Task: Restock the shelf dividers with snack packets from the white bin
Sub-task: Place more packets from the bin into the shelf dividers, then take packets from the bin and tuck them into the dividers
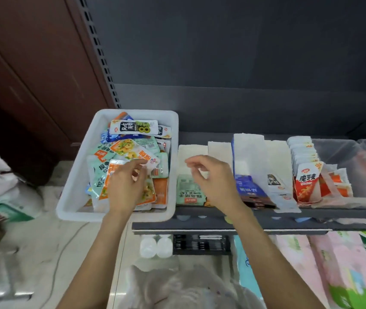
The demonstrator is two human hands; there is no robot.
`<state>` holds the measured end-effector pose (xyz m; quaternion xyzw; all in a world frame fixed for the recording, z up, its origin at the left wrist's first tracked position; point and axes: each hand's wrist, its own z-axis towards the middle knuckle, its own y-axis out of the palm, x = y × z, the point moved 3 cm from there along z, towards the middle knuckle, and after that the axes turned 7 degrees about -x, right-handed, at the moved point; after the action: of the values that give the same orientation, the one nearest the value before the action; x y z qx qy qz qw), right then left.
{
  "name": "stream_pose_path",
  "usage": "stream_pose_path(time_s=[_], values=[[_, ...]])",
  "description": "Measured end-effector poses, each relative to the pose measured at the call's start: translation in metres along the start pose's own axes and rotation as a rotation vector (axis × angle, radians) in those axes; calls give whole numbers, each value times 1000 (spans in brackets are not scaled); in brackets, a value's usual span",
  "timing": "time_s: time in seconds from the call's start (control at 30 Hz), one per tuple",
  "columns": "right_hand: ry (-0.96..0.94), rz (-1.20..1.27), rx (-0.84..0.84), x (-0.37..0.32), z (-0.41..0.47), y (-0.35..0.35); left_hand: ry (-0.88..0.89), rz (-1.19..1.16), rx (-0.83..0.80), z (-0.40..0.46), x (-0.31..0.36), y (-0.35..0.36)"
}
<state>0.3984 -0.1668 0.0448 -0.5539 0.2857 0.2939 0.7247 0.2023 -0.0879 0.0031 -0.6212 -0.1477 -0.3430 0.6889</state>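
Your left hand [126, 184] is pinching an orange packet [123, 186] atop the pile in the white bin [75, 175], while your right hand [208, 175], loosely curled and empty, is hovering over the dividers [220, 150] just right of it.

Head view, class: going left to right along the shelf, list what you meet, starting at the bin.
White bin → green packet → blue packets → red-and-white packets → clear divider tray.
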Motion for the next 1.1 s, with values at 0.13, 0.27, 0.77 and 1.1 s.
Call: stream_pose_path(time_s=[0.13,0.27,0.77,1.1], values=[[60,-13,-372,-11,34,80,-235,297,-28,-10,-52,-8],[64,-156,-657,-19,49,137,-362,225,-128,-14,-71,-12],[-158,-255,-241,-43,18,89,-506,-752,-204,10,-23,-35],[272,164,103,10,-10,-46,218,-511,-522,27,81,-4]])
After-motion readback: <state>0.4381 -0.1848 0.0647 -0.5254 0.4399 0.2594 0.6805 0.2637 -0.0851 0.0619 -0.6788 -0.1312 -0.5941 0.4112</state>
